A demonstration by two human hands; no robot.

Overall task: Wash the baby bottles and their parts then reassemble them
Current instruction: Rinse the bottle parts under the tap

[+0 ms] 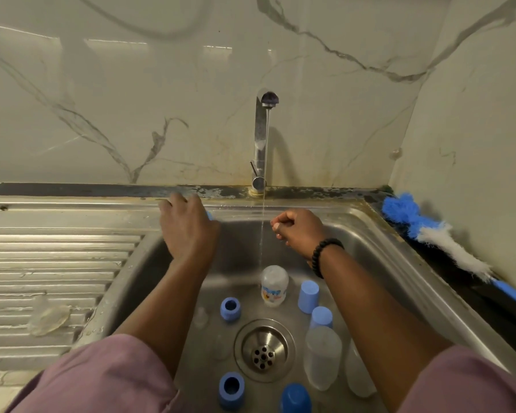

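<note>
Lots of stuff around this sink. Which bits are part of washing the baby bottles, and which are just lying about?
Part of the job:
printed bottle upright under the running water
clear bottles lying near the drain
blue collars
blue caps
tap
bottle brush, probably

Lying about:
clear suction cup on the drainboard
beaded bracelet

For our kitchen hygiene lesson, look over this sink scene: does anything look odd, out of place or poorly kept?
Yes. The tap runs a thin stream past both hands, wetting nothing held. Dark grime and flaking sealant line the joint behind the sink rim. A clear teat lies alone on the draining board, apart from the parts in the basin.
</note>
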